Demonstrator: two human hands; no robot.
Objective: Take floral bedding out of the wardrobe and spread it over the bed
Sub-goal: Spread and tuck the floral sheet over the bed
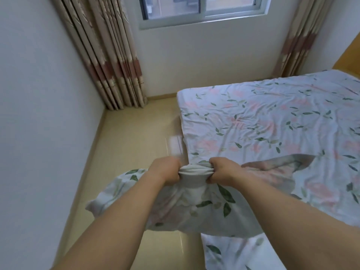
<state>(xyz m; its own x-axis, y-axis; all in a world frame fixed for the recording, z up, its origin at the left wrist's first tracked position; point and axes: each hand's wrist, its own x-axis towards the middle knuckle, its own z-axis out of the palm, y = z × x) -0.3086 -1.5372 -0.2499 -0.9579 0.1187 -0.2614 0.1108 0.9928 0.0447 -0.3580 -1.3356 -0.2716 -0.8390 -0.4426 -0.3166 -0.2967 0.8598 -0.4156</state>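
floral bedding (263, 121) on bed, beige floor (124, 145)

A small bedroom with plain white walls (39, 94) and a pale, glossy floor (132, 137). A sliding window (202, 8) on the far wall lets in daylight, with beige patterned curtains (109, 61) drawn back on either side.
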